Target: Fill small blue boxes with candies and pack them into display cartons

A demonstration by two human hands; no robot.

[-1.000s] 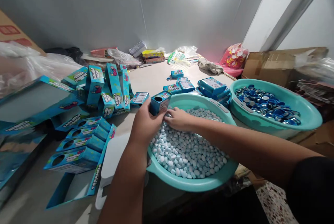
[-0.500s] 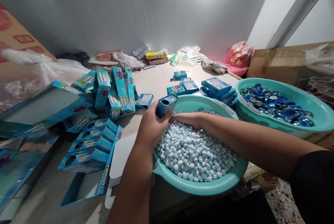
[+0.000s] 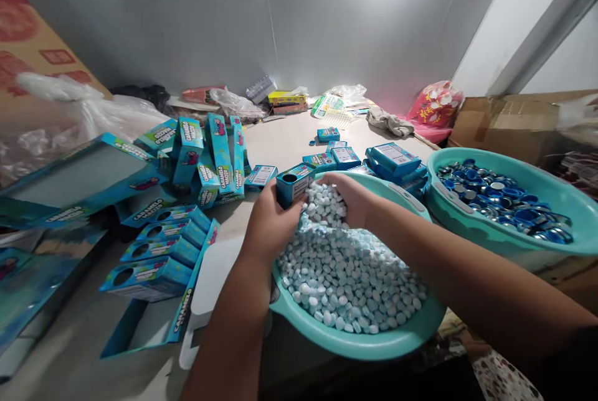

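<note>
Currently, the left hand [image 3: 270, 226] grips a small blue box [image 3: 299, 187] while the right hand [image 3: 359, 202] cups white sweets [image 3: 327, 205].
Over the tub's [image 3: 369, 347] eleven o'clock edge, the box is held nearly upright, probably to keep its round hole uppermost; the cupped palm is just beside it, seemingly so strays drop back in. Whether the fingertips touch, I cannot tell. At two o'clock, another tub [image 3: 579, 202] holds blue caps [image 3: 509, 202]; at nine, more boxes [image 3: 156, 279] sit in a tray [image 3: 124, 326].
</note>
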